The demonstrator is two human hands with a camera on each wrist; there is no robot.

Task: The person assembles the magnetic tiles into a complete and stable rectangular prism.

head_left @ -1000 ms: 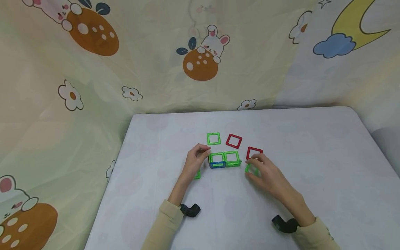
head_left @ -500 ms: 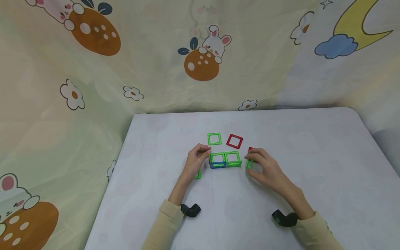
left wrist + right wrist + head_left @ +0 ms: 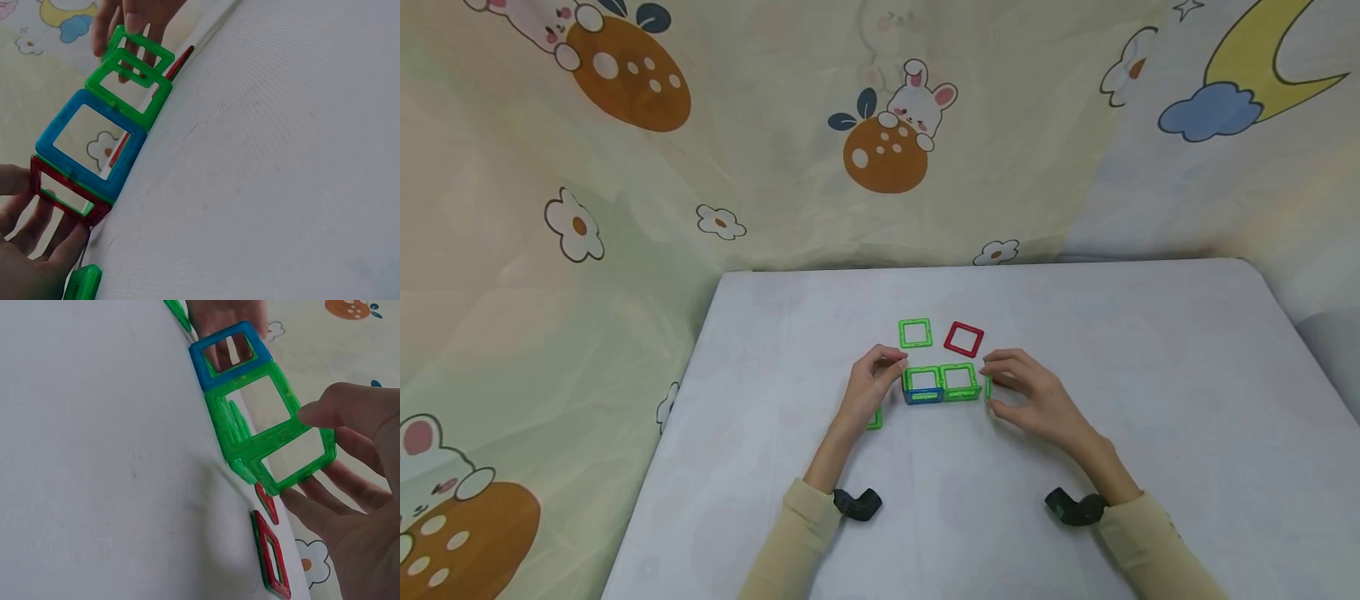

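Square magnetic tiles form a low row on the white table. My left hand (image 3: 871, 385) grips the red tile (image 3: 94, 214) at the row's left end, thumb and fingers on its edges. Along the front stand a blue tile (image 3: 57, 128) and a green tile (image 3: 960, 395). At the right end, my right hand (image 3: 1033, 396) pinches another green tile (image 3: 303, 477) upright between thumb and fingers. In the right wrist view, its edge meets the corner of the green front tile. From the head view it shows as a thin upright strip.
Behind the row lie a flat green tile (image 3: 915, 322) and a flat red tile (image 3: 950, 335). A second red tile (image 3: 261, 544) lies beneath the right hand, hidden in the head view. One more green tile (image 3: 875, 419) lies beside the left wrist. A patterned curtain (image 3: 775, 125) hangs behind the table.
My right hand has moved left toward the row with the green tile, which has turned edge-on to the head camera. The right-hand red tile has become covered. My left hand has stayed put.
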